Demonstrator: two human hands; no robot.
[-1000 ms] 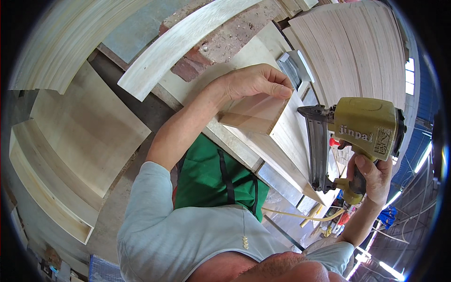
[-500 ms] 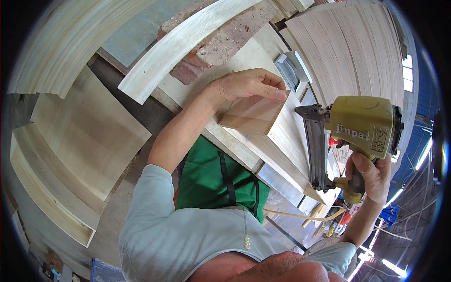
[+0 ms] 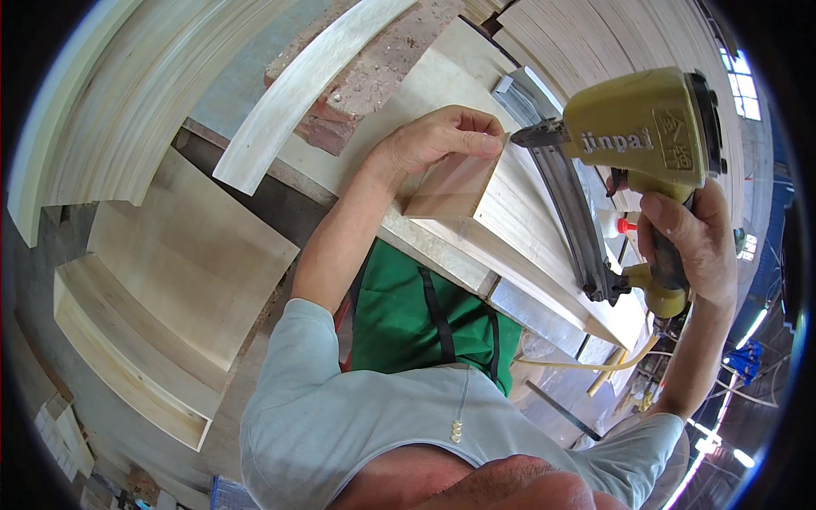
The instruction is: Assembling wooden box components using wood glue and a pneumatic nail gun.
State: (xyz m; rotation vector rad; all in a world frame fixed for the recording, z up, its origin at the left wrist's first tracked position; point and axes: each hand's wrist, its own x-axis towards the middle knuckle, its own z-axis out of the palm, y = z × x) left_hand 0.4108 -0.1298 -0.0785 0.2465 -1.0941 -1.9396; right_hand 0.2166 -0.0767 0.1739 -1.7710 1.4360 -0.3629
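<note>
In my right hand (image 3: 693, 242) is a yellow-green pneumatic nail gun (image 3: 637, 115), gripped round its dark handle. Its nose points left, at the upper corner of a wooden end panel (image 3: 450, 191). Whether the nose touches the wood I cannot tell. My left hand (image 3: 438, 140) holds that panel by its top edge, thumb close to the nose and fingertips partly hidden behind. From the panel a long pale wooden board (image 3: 544, 255) runs to the lower right, partly behind the gun's magazine. Both pieces rest on the workbench (image 3: 416, 238).
A curved pale strip (image 3: 306, 93) lies across a rough reddish block (image 3: 357, 85). Stacked curved boards stand at the far left (image 3: 161, 93) and far right (image 3: 620, 42). A curved wooden frame (image 3: 127, 348) lies at lower left. A yellow air hose (image 3: 586, 365) and a red-capped bottle (image 3: 614, 223) are at right.
My right hand has raised the nail gun and brought its nose left, close to the panel's corner. My left hand keeps its hold on the panel. The whole view has shifted a little.
</note>
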